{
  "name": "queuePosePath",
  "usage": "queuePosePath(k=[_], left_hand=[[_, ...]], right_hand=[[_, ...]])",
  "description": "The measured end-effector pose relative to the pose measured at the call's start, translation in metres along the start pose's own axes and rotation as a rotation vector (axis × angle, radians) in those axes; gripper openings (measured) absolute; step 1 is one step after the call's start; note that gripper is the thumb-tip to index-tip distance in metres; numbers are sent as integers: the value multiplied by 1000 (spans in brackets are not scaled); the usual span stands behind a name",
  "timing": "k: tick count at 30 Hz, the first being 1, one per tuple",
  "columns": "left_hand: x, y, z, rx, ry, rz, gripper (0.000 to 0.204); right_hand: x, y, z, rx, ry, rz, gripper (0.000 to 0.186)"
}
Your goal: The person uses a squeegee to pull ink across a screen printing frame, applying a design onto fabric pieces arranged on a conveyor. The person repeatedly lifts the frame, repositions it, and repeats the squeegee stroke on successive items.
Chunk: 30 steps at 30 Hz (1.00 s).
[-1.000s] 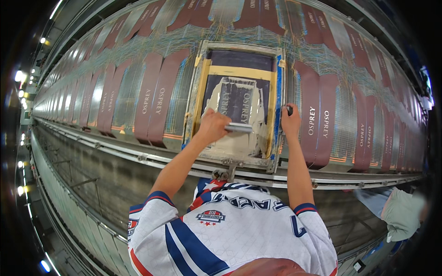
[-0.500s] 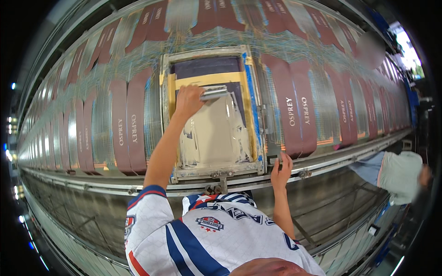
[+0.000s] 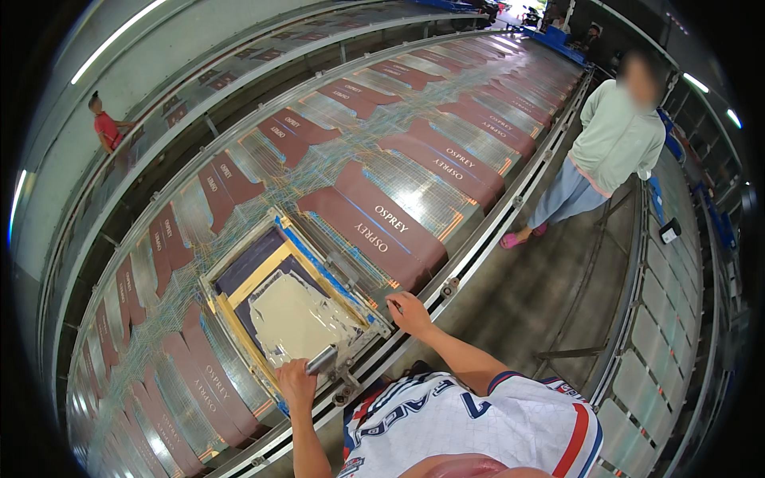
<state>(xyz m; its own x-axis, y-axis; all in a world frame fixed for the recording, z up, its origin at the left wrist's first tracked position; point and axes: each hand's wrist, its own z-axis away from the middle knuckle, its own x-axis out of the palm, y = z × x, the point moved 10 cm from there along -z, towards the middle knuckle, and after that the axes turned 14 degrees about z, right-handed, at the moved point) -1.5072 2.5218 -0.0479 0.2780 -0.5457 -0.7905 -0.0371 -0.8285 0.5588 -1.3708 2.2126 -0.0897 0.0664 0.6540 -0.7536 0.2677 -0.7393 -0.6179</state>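
Note:
My left hand (image 3: 297, 385) is closed round a squeegee (image 3: 322, 360) with a grey metal holder, at the near end of a screen-printing frame (image 3: 253, 368). Thick cream ink (image 3: 295, 314) covers much of the mesh, with yellow and blue tape along the frame's inner sides. Just off the frame's right near corner is my right hand (image 3: 409, 313), over the table's edge, its fingers loosely bent and nothing seen in them. Under and around the frame lies a long table with rows of maroon fabric pieces (image 3: 382, 223) bearing pale lettering.
A metal rail (image 3: 478, 259) runs along the table's near edge. To the right, a person in a pale green top (image 3: 613, 135) stands in the aisle beside another long table (image 3: 669, 319). A person in red (image 3: 107, 127) is at the far left, behind a further table.
The squeegee has come from the frame's far end to its near end in my left hand, and the cream ink is spread differently. My view has turned toward the right.

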Motion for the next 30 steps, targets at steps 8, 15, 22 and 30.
queuePosePath(k=[8, 15, 22, 30], left_hand=[[18, -20, -19, -124, -335, -203, 26], [11, -23, -24, -182, -149, 19, 37], [20, -21, -23, -105, -141, -30, 38], [17, 1, 4, -64, -94, -37, 28]], right_hand=[[16, 4, 21, -77, -41, 41, 24], [2, -8, 19, -80, -80, 82, 28], [9, -3, 24, -190, -68, 147, 27], [14, -23, 17, -177, -180, 184, 7]])
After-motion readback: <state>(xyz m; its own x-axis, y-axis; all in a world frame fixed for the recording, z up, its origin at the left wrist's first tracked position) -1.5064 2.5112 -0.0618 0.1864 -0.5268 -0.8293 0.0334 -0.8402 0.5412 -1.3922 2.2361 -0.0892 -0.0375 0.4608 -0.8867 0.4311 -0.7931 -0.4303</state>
